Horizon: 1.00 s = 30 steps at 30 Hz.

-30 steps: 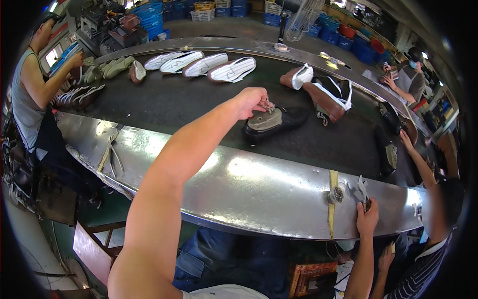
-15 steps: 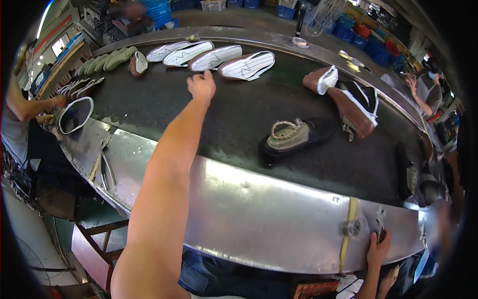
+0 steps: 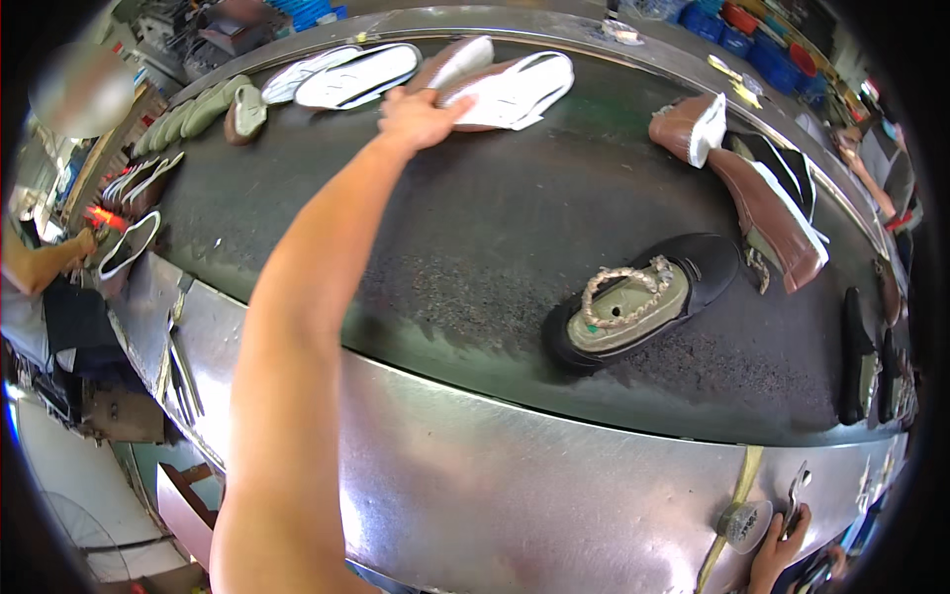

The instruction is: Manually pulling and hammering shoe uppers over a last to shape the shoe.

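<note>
Touching white sole (image 3: 515, 89), left grip (image 3: 416, 117).

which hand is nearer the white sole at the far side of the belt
Left. The left hand rests on the white sole at its near end. The right hand is far from it, down at the belt's near metal edge.

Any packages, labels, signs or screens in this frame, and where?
No labels, signs or screens can be made out.
Blue crates: far top edge behind the belt, stacked, boxy.
Red and blue bins: top right past the belt, round-edged.
</note>
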{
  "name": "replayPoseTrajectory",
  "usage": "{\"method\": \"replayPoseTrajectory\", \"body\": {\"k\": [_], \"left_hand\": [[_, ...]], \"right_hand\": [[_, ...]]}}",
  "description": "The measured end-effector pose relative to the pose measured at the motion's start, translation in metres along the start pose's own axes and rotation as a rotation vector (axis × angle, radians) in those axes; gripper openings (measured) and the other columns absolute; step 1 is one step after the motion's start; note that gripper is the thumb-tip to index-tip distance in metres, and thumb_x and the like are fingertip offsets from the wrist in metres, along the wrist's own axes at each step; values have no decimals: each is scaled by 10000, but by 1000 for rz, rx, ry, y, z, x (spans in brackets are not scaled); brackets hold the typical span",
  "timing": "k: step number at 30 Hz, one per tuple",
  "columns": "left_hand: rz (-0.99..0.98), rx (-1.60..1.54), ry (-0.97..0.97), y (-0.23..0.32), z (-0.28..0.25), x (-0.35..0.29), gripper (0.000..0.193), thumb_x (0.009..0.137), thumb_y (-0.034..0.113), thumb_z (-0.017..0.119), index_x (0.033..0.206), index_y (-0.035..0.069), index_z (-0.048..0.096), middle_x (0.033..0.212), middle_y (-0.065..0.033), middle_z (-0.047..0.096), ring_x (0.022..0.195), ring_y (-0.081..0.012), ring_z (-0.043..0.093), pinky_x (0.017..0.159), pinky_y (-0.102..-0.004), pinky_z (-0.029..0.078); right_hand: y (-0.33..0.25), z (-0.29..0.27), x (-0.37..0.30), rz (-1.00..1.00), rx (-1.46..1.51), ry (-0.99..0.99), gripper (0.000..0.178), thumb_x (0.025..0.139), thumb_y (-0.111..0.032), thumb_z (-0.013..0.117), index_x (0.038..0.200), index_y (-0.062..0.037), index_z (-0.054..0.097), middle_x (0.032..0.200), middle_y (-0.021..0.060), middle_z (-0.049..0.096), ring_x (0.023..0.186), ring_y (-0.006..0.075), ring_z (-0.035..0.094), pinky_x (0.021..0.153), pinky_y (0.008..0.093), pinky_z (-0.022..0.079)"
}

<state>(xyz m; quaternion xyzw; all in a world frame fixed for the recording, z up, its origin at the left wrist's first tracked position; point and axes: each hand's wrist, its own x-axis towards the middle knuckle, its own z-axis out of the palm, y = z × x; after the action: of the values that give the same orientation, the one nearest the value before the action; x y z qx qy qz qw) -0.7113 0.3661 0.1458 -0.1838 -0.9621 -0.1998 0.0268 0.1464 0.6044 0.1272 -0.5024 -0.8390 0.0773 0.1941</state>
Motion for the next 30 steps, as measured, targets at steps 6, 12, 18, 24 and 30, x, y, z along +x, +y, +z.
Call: {"method": "replayPoseTrajectory", "body": {"k": [6,12,18,24,30], "left_hand": [[44,-69,-14,1,-7,-11,969,798,829,583,1312,12,665,1452,-251,442,1330,-375,487,1100,-428,425],[-30,10,-129,-4,-68,-145,906,839,744,627,1304,-33,648,1443,-222,468,1338,-359,485,1103,-441,415],[84,96,-165,-61,-189,-323,760,856,725,608,1142,35,745,1289,-225,570,1184,-338,616,1012,-408,495],[134,-12,-115,-125,-249,-452,763,866,688,634,1016,-52,743,1199,-311,611,1067,-408,647,941,-455,519],[261,113,-95,-177,-237,-549,686,858,569,717,1084,-79,710,1420,-362,469,1323,-458,487,1125,-428,394]], "right_hand": [[-95,-8,6,123,73,-63,582,929,-346,732,1316,55,564,1239,246,631,1142,362,590,1022,442,456],[-31,13,16,-125,1,17,505,1010,-245,627,1385,67,493,1334,256,571,1254,375,543,1099,406,393],[-50,19,11,-197,46,104,505,993,-258,639,1350,78,514,1296,281,584,1219,431,556,1057,458,423],[-74,9,-102,-235,220,248,538,977,-271,666,1365,64,503,1313,259,592,1221,409,567,1065,458,426],[-152,-23,-414,233,1002,-684,285,950,-205,690,1138,-14,593,805,48,635,689,137,626,641,294,515]]}}
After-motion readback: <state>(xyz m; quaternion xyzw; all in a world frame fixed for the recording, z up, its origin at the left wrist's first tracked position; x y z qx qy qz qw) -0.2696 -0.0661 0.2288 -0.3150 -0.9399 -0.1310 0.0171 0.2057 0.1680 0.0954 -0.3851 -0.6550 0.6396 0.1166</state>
